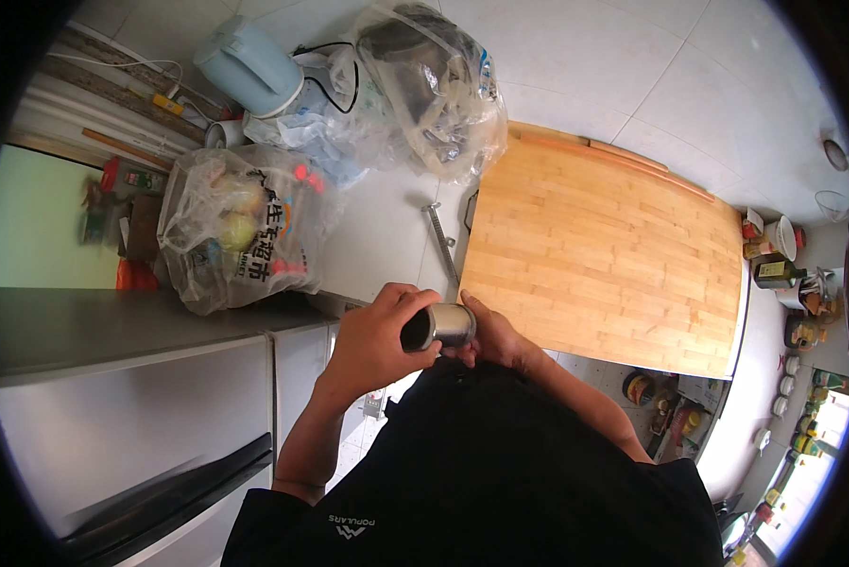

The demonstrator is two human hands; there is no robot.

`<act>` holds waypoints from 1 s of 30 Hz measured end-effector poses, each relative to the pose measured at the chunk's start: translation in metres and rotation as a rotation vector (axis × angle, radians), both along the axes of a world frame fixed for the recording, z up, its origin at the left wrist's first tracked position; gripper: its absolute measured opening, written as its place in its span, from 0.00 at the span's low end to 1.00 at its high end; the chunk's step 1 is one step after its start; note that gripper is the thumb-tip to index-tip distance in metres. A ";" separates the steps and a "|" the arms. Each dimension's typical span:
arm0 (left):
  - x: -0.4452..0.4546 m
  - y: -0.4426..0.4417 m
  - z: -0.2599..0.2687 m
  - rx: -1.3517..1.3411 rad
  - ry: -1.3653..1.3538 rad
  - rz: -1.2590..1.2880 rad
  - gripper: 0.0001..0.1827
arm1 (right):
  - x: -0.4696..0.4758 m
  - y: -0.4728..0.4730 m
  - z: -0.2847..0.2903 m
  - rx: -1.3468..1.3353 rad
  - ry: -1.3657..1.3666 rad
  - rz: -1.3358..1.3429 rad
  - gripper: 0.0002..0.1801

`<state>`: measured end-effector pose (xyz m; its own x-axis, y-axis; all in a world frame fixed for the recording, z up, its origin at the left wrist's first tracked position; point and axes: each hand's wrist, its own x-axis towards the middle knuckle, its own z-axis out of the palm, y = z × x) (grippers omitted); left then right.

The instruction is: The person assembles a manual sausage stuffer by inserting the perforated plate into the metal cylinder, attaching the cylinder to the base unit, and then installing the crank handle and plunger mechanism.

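Between both hands, in front of my chest, is a hollow metal cylinder [454, 325] lying on its side, its dark round mouth facing left. My left hand [375, 341] grips it around the open end, thumb and fingers on opposite sides. At the other end my right hand [496, 332] holds it, with fingertips showing below and the thumb above; part of that end is hidden by the hand. A threaded metal rod [442, 242] with a flat disc at its far end lies on the white counter [389, 234]. A small metal piece [450, 242] rests beside the rod.
A bamboo board [601, 255] covers the counter on the right. Plastic bags, one holding produce [243, 227] and one around a dark object [431, 92], stand left and behind, near a light blue electric kettle [250, 67]. A grey-topped fridge [134, 340] stands at left.
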<state>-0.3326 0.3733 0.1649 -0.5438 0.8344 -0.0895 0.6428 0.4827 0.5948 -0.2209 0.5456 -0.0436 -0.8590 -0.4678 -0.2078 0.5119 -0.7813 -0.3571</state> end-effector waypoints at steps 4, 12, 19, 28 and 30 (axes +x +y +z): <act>0.002 -0.007 -0.003 -0.028 0.001 0.020 0.30 | -0.015 -0.017 0.084 0.008 -0.506 -0.316 0.34; -0.003 -0.015 -0.006 -0.003 0.000 0.027 0.30 | -0.004 -0.019 0.062 0.123 -0.209 -0.258 0.38; -0.010 -0.029 -0.007 0.073 -0.012 0.033 0.30 | -0.017 -0.036 0.060 0.056 -0.284 -0.267 0.38; -0.017 -0.044 -0.026 0.055 0.030 0.028 0.29 | -0.034 -0.064 0.066 0.219 -0.381 -0.266 0.34; -0.018 -0.043 -0.033 0.061 0.085 -0.013 0.28 | -0.031 -0.071 0.035 0.314 -0.296 -0.255 0.32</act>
<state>-0.3508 0.3306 0.1315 -0.5364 0.8439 0.0077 0.6981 0.4386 0.5660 -0.2517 0.4743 -0.0089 -0.8208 -0.1265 -0.5570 0.4335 -0.7730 -0.4633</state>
